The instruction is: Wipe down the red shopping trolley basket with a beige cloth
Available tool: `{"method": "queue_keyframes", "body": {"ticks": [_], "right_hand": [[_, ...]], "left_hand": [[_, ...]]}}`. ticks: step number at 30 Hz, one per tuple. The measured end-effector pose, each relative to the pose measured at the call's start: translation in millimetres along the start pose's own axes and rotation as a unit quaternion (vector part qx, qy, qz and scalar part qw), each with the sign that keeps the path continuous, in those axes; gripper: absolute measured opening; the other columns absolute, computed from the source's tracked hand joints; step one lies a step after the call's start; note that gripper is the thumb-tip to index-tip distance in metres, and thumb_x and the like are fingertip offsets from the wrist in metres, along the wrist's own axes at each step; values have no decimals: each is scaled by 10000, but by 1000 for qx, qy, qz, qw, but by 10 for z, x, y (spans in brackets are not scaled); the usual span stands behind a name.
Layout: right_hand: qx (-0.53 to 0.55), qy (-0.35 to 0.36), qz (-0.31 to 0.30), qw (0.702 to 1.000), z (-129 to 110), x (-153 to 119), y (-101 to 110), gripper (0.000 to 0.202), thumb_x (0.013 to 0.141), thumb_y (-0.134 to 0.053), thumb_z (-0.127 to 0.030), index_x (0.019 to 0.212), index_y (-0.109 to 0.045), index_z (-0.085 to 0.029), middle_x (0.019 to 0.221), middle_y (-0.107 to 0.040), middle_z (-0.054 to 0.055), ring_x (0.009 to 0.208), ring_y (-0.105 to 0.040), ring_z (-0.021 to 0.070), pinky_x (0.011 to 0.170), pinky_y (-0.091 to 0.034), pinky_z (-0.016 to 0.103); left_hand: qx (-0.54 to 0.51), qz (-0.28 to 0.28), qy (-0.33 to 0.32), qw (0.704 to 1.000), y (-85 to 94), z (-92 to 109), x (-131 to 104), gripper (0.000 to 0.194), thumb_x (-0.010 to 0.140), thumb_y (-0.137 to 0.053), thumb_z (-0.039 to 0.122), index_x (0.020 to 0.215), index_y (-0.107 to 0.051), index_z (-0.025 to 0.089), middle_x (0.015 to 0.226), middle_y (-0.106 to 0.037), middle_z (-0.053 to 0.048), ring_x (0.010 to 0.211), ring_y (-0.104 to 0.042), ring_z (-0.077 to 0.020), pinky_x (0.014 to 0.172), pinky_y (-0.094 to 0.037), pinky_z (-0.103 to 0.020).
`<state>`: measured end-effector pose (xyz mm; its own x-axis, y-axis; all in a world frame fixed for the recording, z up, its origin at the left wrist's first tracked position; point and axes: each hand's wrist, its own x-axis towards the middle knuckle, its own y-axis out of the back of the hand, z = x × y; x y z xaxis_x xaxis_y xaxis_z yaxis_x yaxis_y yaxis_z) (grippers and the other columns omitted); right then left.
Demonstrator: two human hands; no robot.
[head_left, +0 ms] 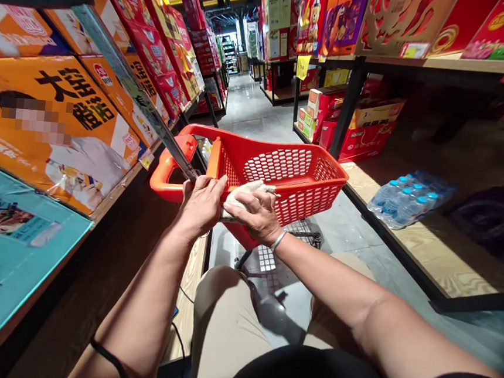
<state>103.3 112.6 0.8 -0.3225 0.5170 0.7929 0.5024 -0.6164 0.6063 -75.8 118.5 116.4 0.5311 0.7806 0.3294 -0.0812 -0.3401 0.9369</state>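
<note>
We have a whitish cloth (245, 197) bunched at the near rim of a red shopping cart (310, 206), beneath our right hand (261, 216). The right fingers are curled over the cloth, grasping it against the rim. Our left hand (202, 205) lies just beside, on the same rim near the cart's handle end; we cannot tell whether its fingers are clenched on the edge or only resting there. A metal bar (133, 84) slants down from the upper left to the left hand, but we cannot tell whether they touch. A pale bracelet (278, 240) circles our right wrist. Below us, our knees in beige trousers (227, 322) are bent before the cart. To the left are orange boxes (24, 116) and a turquoise box (67, 226); to the right, blue-capped bottles (405, 199) lie packed on a low wooden shelf (431, 257).
</note>
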Motion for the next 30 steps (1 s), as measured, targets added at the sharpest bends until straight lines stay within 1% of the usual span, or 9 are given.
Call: {"method": "queue_keyframes", "body": {"ticks": [3,7,10,15,19,23,25,27,30], "right_hand": [[-13,44,43,998,-18,11,-142,352,984,-591,-293,1276,-648,-483,1355,-596,-42,1185,-381,230,1036,-275,436],[-9,87,-6,996,32,-480,-389,267,965,-625,-272,1169,-700,-425,1286,-627,-20,1160,-378,215,938,-292,393],[-1,114,-35,993,56,-766,-407,150,960,-634,-278,1018,-738,-369,1203,-662,-15,1136,-381,209,897,-295,380],[9,99,-12,995,-55,-423,-182,249,987,-594,-309,1189,-683,-425,1354,-586,-39,1218,-359,208,1014,-294,405],[15,126,10,992,-93,-268,-252,205,1009,-555,-321,1118,-704,-410,1375,-579,-64,1277,-315,222,1050,-255,444],[31,158,-143,977,-4,-742,-469,159,994,-580,-367,1001,-738,-359,1234,-654,-27,1175,-374,213,942,-299,413],[35,154,-197,968,49,-935,-441,142,974,-610,-376,978,-749,-348,1171,-670,-6,1117,-401,207,902,-322,392],[31,131,-159,978,92,-933,-267,157,976,-606,-365,1052,-743,-376,1183,-665,-6,1103,-408,208,914,-340,392],[18,92,-6,996,149,-577,146,249,991,-583,-305,1173,-703,-426,1296,-625,-37,1183,-391,218,1038,-325,427]], "left_hand": [[1,12,4,1000,6,3,-19,603,893,-362,157,1467,-437,-12,1255,-646,-204,1220,-483,-328,1113,-390,-479],[7,11,-3,1000,-1,-2,-52,550,864,-385,128,1381,-554,46,1279,-646,-182,1217,-476,-332,1107,-388,-494],[16,14,5,1000,-7,11,-66,541,853,-395,111,1360,-586,110,1306,-639,-140,1253,-454,-334,1127,-356,-509],[9,18,10,1000,2,62,-72,546,859,-399,113,1374,-577,105,1300,-638,-150,1264,-450,-329,1124,-367,-489],[7,17,17,1000,31,96,-89,560,835,-441,122,1377,-580,102,1280,-647,-160,1258,-461,-334,1103,-391,-492],[21,27,22,999,37,121,-113,578,809,-455,98,1373,-581,94,1283,-652,-137,1265,-461,-330,1129,-365,-492],[25,37,20,999,24,134,-121,544,840,-451,119,1366,-588,93,1270,-651,-136,1267,-458,-324,1140,-358,-477],[30,47,14,998,4,153,-126,521,871,-470,167,1373,-586,89,1259,-642,-144,1268,-447,-327,1146,-354,-460],[43,68,15,997,-30,195,-121,489,941,-470,292,1381,-601,124,1203,-636,-151,1230,-456,-340,1137,-348,-479]]}}
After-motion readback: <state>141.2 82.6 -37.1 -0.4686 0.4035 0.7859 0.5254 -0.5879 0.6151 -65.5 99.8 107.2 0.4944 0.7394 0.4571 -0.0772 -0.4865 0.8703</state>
